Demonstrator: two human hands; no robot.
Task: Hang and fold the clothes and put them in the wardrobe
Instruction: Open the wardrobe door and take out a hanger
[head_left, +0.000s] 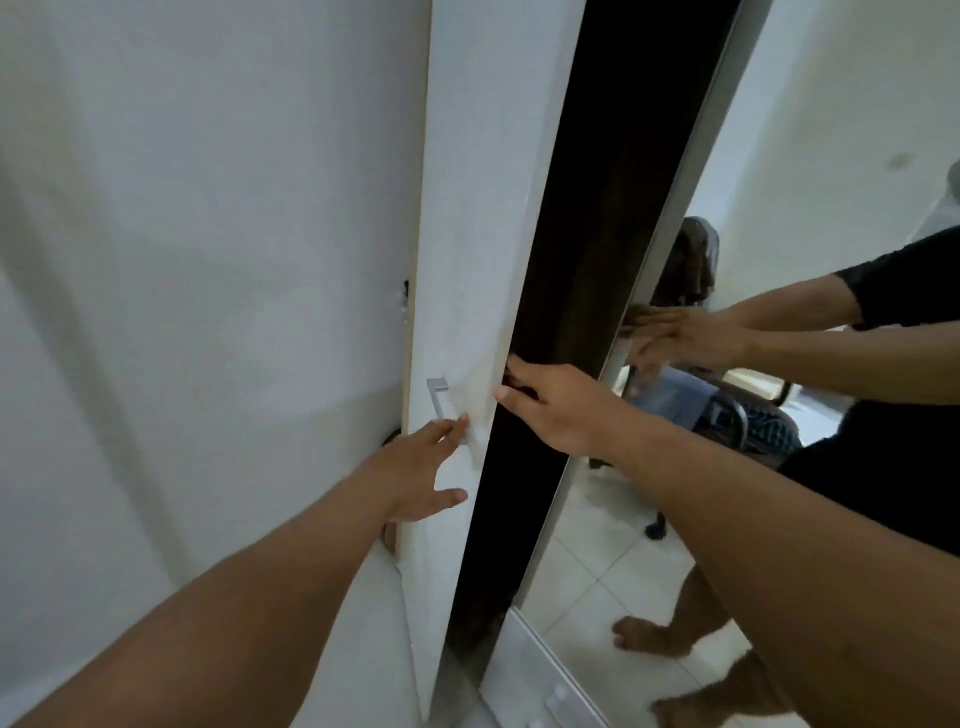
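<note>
Both forearms reach forward to the wardrobe. The left hand (421, 470), fingers spread and straight, touches the white door (488, 208) just below its metal handle (439, 397). The right hand (556, 405) holds the door's inner edge, fingertips hooked into the dark gap (597, 260). Beyond, the mirrored door (769, 260) reflects the person and a draped chair (691, 260); no clothes are held.
</note>
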